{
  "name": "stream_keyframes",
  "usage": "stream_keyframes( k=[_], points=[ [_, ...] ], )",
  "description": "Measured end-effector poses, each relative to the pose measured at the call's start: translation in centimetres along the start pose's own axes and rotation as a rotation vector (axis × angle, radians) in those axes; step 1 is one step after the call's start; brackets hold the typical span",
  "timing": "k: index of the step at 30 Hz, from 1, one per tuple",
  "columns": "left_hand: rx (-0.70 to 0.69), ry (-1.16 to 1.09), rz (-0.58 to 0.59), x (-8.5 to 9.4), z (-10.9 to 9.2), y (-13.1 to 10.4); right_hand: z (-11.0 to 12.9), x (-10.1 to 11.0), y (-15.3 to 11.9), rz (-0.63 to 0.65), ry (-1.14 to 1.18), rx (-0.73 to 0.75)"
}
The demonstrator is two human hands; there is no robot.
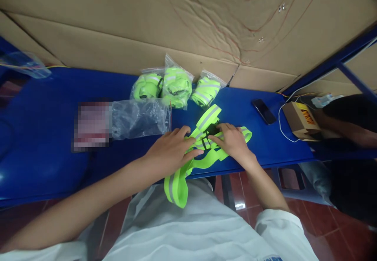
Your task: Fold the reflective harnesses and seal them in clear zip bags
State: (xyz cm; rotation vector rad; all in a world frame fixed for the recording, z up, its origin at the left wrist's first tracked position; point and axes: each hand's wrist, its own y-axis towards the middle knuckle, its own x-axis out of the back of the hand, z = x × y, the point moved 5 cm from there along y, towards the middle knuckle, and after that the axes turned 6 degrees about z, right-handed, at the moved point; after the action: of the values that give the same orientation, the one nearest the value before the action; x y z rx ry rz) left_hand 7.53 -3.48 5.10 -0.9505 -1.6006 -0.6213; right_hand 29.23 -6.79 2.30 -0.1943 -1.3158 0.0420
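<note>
A neon yellow-green strap harness [207,161] with grey reflective stripes and black buckles lies bunched at the blue table's front edge, one loop hanging over it. My left hand [171,149] grips its left side between thumb and fingers. On the right, my right hand [234,141] has its thumb and fingers closed on the straps beside the black buckle [206,143]. Behind them sit bagged rolled straps: one at left [149,86], one in the middle [176,86] and one at right [206,90]. A clear plastic bag [141,117] lies flat left of my hands.
On the blue table [118,86] are a black phone [264,112] and a cardboard box [300,121] at right, with a white cable [282,129]. A blurred-out item [92,123] lies at left. Another person's arm [344,129] shows at far right. Cardboard [118,25] stands behind.
</note>
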Motion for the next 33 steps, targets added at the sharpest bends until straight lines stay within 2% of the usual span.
stream_keyframes(
  k=[3,6,10,12,14,19,23,28,31,33],
  points=[
    [-0.033,0.061,-0.169,1.2,-0.5,0.3,0.5,0.5,0.8,0.037,0.095,0.033],
    [-0.121,0.107,-0.325,3.1,-1.4,0.9,1.1,2.3,1.2,0.031,0.265,0.155],
    [-0.325,0.249,-0.424,5.2,-3.1,2.7,2.7,6.8,1.0,-0.019,0.493,0.349],
    [-0.333,0.266,-0.47,6.5,-3.1,3.8,3.1,9.3,1.0,-0.065,0.604,0.387],
    [-0.282,0.237,-0.512,8.0,-2.6,4.8,3.3,11.6,1.3,-0.118,0.692,0.384],
    [-0.186,0.27,-0.483,11.1,-1.8,5.8,4.0,15.2,2.3,-0.145,0.749,0.391],
    [-0.183,0.3,-0.512,12.5,-1.2,5.8,6.0,17.1,2.1,-0.088,0.504,0.489],
    [-0.171,0.224,-0.503,12.5,0.5,6.5,6.7,17.1,3.4,-0.076,0.245,0.475],
    [-0.15,0.11,-0.448,12.3,2.4,6.9,6.0,16.3,5.3,-0.027,0.237,0.437],
    [-0.183,-0.024,-0.387,12.5,3.7,6.9,5.5,16.0,6.3,0.012,0.267,0.434]
  ],
)
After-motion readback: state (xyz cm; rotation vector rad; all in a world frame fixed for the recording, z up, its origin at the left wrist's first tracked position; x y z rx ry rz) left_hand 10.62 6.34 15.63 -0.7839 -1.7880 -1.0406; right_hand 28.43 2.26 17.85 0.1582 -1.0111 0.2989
